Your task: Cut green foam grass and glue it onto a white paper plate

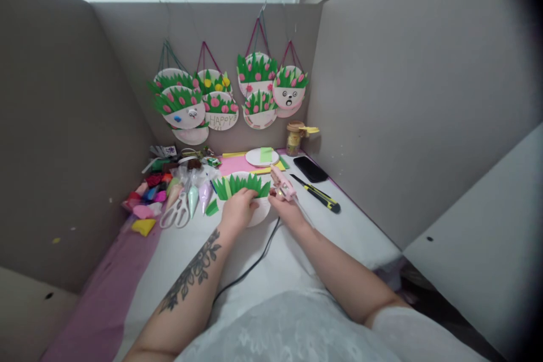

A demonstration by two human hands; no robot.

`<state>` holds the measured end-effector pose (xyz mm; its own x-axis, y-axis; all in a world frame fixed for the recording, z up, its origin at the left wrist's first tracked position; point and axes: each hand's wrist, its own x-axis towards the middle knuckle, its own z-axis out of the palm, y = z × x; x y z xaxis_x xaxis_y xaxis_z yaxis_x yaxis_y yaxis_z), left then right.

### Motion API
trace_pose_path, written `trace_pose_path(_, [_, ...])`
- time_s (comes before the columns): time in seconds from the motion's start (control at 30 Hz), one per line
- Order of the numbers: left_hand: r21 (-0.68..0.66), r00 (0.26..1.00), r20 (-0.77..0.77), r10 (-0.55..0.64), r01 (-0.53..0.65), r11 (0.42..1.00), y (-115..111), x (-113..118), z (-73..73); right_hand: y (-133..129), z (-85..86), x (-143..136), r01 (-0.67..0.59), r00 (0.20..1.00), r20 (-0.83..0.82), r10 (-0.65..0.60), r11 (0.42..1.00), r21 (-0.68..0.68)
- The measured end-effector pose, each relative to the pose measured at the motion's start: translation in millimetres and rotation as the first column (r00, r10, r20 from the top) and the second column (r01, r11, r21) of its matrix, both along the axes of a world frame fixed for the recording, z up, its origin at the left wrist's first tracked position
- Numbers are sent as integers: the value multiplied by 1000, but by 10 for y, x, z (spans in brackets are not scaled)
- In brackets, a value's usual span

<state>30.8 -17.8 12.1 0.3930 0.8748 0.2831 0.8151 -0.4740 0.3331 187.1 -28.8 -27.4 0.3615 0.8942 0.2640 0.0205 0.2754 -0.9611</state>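
In front of me on the table lies a white paper plate [261,215] with a row of green paper grass blades [241,184] across it. My left hand [241,206] is closed at the plate's front, its fingers bent against the white part just below the grass. A pink hot glue gun [283,184] is gripped in my right hand [288,210], at the plate's right edge. From near that hand a black cord [259,259] runs down toward me. A loose green paper piece [211,207] lies by the plate's left side.
White-handled scissors [176,212], piping bags [205,195] and colourful clay packets [146,211] sit at left. At right lie a utility knife [318,194], a black phone [310,168] and a jar [293,138]. Decorated plates [260,119] hang on the grey back partition [127,39].
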Motion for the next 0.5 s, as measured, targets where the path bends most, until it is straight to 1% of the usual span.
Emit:
trace_pose_path(0.07, [-7,1000,21,-4,4,1000,28,-4,-26,31,-39,2,-58,996,-72,54,997,-50])
trace_pose_path(0.13, [-9,999,49,-6,6,1000,63,-5,-56,73,-84,7,-121,975,-197,104,990,-74])
trace_pose_path(0.2, [-18,997,73,-5,6,1000,96,-6,-81,113,-117,12,-172,935,-324,142,983,-65])
trace_pose_path(0.27, [-25,996,87,15,-13,1000,123,-8,-95,136,-131,17,-244,888,-415,199,968,-58])
trace_pose_path(0.37, [-32,993,97,71,-68,997,148,-13,-103,133,-116,16,-351,840,-463,284,934,-64])
trace_pose_path(0.5, [-39,988,125,91,-87,995,152,-14,-116,103,-68,5,-388,822,-470,322,920,-47])
